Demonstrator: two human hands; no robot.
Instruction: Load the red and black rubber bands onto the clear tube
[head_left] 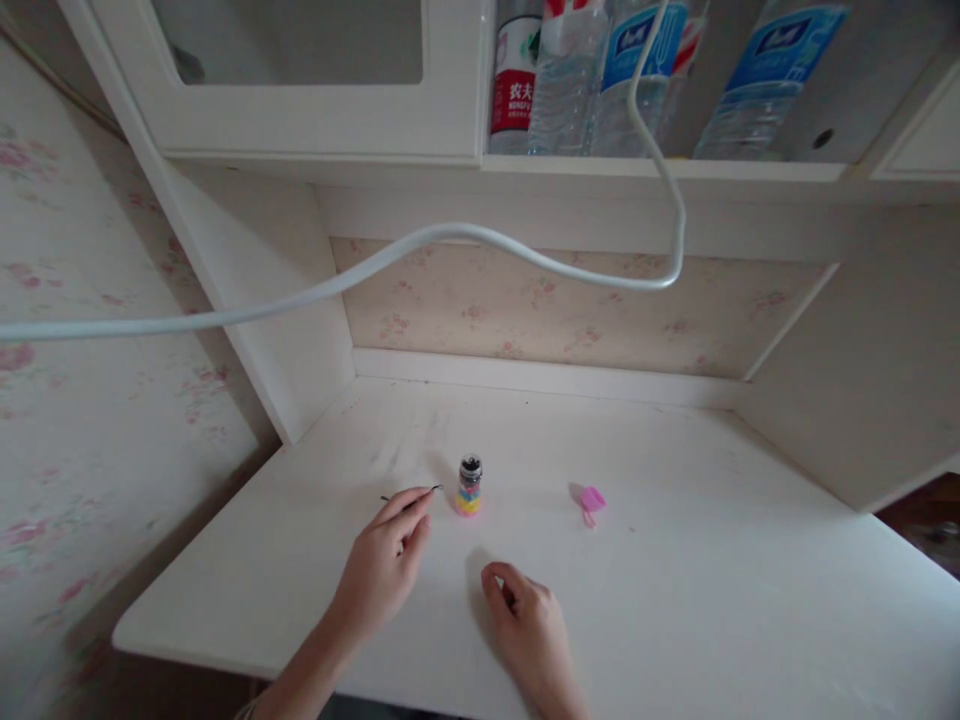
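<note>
Held between the thumb and fingers of my left hand (pixel 386 555) is a thin dark stick-like tool (pixel 436 489); its pale tip points right, towards a small clear bottle, and its other end shows past my knuckles. The bottle (pixel 469 488) stands upright on the white desk, with black pieces at its top and pink, blue and yellow bits below. My right hand (pixel 525 620) rests nearer the front, fingers curled in a pinch; whether they hold anything small I cannot tell. To the right lies a pink cap (pixel 593 498) with a pink strap.
A white cable (pixel 465 232) hangs across the view, in front of the cabinet. Several plastic bottles (pixel 570 80) stand on the open shelf above the white desk (pixel 675 600). Side panels (pixel 847 370) flank the desk, and a flowered wall (pixel 90 420) is on the left.
</note>
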